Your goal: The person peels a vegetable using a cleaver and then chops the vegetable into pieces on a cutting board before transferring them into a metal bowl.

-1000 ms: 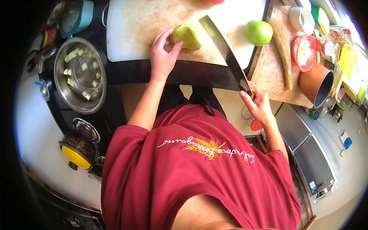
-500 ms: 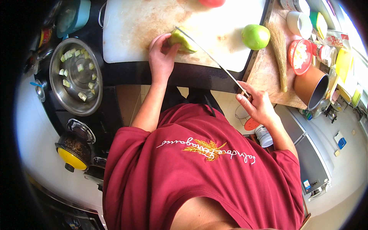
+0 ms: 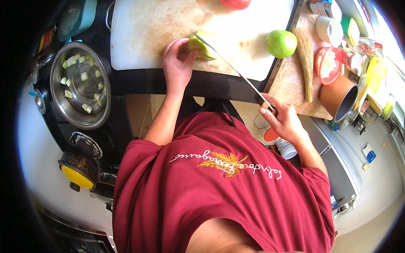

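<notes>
Cut green piece (image 3: pixel 203 47) lies on white cutting board (image 3: pixel 141 44), towards its near edge. Left hand (image 3: pixel 178 67) half-curled, fingers and thumb gripping its left side. Right hand (image 3: pixel 284 119) closed round handle of knife (image 3: pixel 237 71); blade across the piece, depth unclear. Slicing seems in hand; a downstroke calls for fingertips kept clear. Farther left: steel bowl (image 3: pixel 74 112), pale chunks (image 3: pixel 84 76).

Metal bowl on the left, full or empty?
Neither: pale cut pieces lie scattered in the metal bowl, much of its bottom bare.
</notes>
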`<state>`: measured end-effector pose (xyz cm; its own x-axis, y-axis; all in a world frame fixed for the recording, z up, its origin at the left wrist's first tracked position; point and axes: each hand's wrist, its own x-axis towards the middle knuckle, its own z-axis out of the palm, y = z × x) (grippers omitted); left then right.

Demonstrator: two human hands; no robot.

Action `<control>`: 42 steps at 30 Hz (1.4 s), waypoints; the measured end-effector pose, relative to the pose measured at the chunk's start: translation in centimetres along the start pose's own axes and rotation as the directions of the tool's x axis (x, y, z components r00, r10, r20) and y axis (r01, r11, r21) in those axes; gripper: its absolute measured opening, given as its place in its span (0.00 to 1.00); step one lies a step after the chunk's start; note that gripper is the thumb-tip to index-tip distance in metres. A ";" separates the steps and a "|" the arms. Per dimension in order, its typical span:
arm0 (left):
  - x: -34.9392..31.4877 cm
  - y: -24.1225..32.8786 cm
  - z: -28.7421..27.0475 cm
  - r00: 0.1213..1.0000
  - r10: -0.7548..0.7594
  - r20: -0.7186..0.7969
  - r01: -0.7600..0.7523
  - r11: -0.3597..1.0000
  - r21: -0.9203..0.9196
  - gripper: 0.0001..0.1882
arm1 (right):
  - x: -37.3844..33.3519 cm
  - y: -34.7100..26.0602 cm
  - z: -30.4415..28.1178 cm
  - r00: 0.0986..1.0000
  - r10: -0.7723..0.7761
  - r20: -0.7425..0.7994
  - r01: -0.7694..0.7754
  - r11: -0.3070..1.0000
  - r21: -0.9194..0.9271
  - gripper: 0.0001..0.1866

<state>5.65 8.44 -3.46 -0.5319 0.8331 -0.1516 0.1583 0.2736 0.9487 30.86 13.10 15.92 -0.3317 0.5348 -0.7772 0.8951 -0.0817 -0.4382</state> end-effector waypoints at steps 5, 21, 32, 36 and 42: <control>0.2 0.4 -0.2 1.000 0.005 0.005 -0.005 1.000 0.016 0.19 | 0.1 -0.9 -0.2 0.999 -0.034 -0.030 0.033 0.998 -0.048 0.21; 0.5 0.7 -0.2 1.000 -0.009 -0.016 0.009 1.000 -0.004 0.17 | 6.9 -1.8 2.8 0.995 -0.061 -0.079 0.046 0.982 -0.186 0.15; 0.5 0.0 -0.3 0.998 0.058 -0.006 -0.058 0.997 0.058 0.18 | 9.1 1.1 5.6 0.968 -0.149 -0.200 0.139 0.988 -0.064 0.16; 0.3 0.0 -0.4 0.997 0.077 0.000 -0.076 0.994 0.074 0.18 | 8.0 0.1 5.0 0.977 -0.128 -0.170 0.125 0.992 -0.031 0.17; -0.1 -0.8 -0.8 0.997 0.072 0.018 -0.073 0.997 0.013 0.20 | 5.6 -0.9 4.1 0.969 -0.162 -0.186 0.164 0.986 -0.009 0.18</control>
<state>4.95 7.75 -4.04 -0.5037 0.8594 -0.0876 0.2075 0.2188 0.9535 26.93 12.69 10.10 -0.4114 0.6877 -0.5982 0.8313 0.0141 -0.5556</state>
